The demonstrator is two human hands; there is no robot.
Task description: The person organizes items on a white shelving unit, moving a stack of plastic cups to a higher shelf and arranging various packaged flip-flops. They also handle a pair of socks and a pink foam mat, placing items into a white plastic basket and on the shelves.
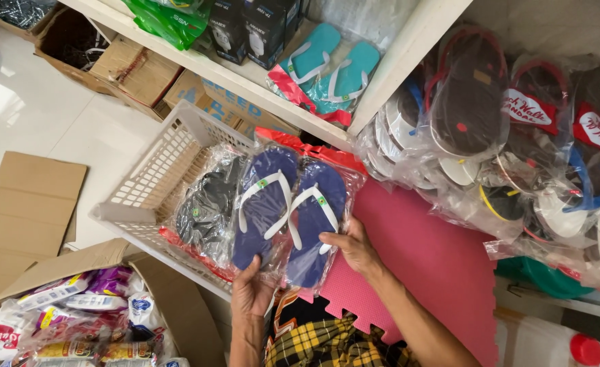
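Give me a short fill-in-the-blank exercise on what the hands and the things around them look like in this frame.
1. Both hands, the left hand and the right hand, hold a clear bag with a pair of ____ flip-flops.
2. The straps on that pair are ____.
3. Under the bag, a packet of black flip-flops lies in a white plastic ____.
4. On the shelf above lies a bagged pair of ____ flip-flops.

Missing words: blue; white; basket; turquoise
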